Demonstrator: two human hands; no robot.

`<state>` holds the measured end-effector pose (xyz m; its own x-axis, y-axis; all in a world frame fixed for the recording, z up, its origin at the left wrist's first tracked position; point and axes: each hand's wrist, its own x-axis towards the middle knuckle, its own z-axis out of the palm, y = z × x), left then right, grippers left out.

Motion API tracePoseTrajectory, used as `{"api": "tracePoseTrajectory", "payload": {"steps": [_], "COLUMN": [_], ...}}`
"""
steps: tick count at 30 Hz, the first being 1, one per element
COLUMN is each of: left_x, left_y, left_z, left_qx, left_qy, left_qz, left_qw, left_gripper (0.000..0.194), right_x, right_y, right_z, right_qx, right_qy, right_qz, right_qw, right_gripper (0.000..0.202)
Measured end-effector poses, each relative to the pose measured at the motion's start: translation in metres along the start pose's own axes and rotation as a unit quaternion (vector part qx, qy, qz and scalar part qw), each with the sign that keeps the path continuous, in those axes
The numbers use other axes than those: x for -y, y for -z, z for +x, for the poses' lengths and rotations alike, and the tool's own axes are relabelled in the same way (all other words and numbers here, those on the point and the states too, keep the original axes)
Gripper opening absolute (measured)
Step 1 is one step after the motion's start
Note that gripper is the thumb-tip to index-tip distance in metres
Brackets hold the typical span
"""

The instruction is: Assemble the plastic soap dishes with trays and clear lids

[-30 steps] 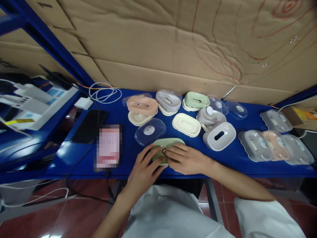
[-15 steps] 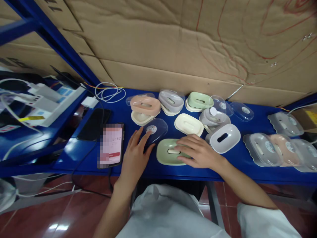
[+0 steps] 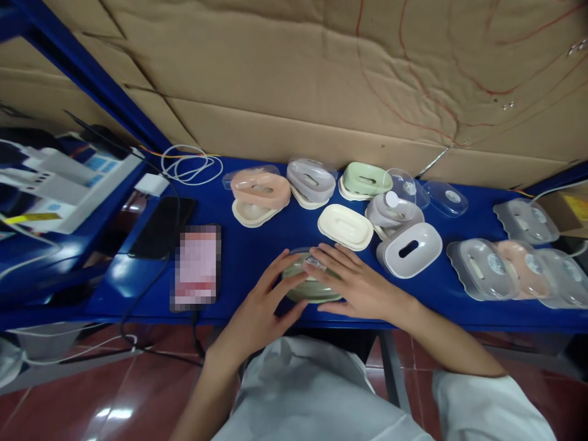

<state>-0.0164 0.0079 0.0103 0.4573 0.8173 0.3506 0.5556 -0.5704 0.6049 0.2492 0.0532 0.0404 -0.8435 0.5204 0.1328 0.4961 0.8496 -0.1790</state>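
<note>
A green soap dish [image 3: 316, 297] lies on the table in front of me with a clear plastic lid [image 3: 301, 253] over it. Around the lid's left end curve the fingers of my left hand [image 3: 271, 300], its thumb at the near edge. My right hand [image 3: 356, 285] lies across the lid's right part, fingers bent over the top and partly hiding a round sticker. Whether the lid sits fully down I cannot tell. Just behind is a cream oval tray [image 3: 345, 227], and to the right a tilted lilac dish [image 3: 410, 250] with a slot.
Orange [image 3: 260, 188], lilac [image 3: 311, 182] and green [image 3: 366, 179] dishes stand at the back on cream trays. Another clear lid [image 3: 445, 199] lies behind. Several lidded dishes [image 3: 489, 269] are at right. A phone [image 3: 196, 266] and a white cable [image 3: 190, 165] lie left.
My left hand has moved right, bringing the clear lid from beside the green soap dish onto it. My right hand has shifted slightly left, over the lid.
</note>
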Motion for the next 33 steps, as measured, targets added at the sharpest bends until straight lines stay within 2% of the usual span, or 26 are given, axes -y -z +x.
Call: {"api": "tracePoseTrajectory", "payload": {"steps": [5, 7, 11, 17, 21, 27, 33], "left_x": [0.007, 0.009, 0.011, 0.008, 0.007, 0.006, 0.002], "left_y": [-0.008, -0.009, -0.011, -0.010, -0.012, -0.016, -0.015], "left_z": [-0.014, -0.017, -0.018, -0.015, -0.014, -0.013, -0.010], "left_qx": [-0.066, -0.076, -0.073, -0.078, -0.065, -0.046, -0.046], "left_qy": [-0.038, -0.041, -0.042, -0.029, -0.011, 0.020, 0.081], "left_qz": [0.040, 0.052, 0.058, 0.044, 0.038, 0.048, 0.032], "left_qw": [0.996, 0.995, 0.995, 0.996, 0.997, 0.998, 0.995], "left_gripper": [0.046, 0.046, 0.045, 0.038, 0.039, 0.044, 0.051], "right_x": [0.007, 0.010, 0.015, 0.005, -0.001, -0.005, -0.008], "right_y": [-0.011, -0.014, -0.016, -0.012, -0.010, -0.015, -0.020], "right_z": [0.003, 0.005, 0.006, 0.007, 0.007, 0.007, 0.006], "right_qx": [-0.023, -0.033, -0.039, -0.029, -0.034, -0.051, -0.066], "right_qy": [0.043, 0.051, 0.044, 0.020, 0.014, 0.015, -0.001], "right_qz": [-0.058, -0.083, -0.111, -0.031, -0.026, -0.052, -0.064], "right_qw": [0.997, 0.995, 0.992, 0.999, 0.999, 0.997, 0.996], "right_gripper": [0.074, 0.072, 0.068, 0.071, 0.069, 0.071, 0.068]}}
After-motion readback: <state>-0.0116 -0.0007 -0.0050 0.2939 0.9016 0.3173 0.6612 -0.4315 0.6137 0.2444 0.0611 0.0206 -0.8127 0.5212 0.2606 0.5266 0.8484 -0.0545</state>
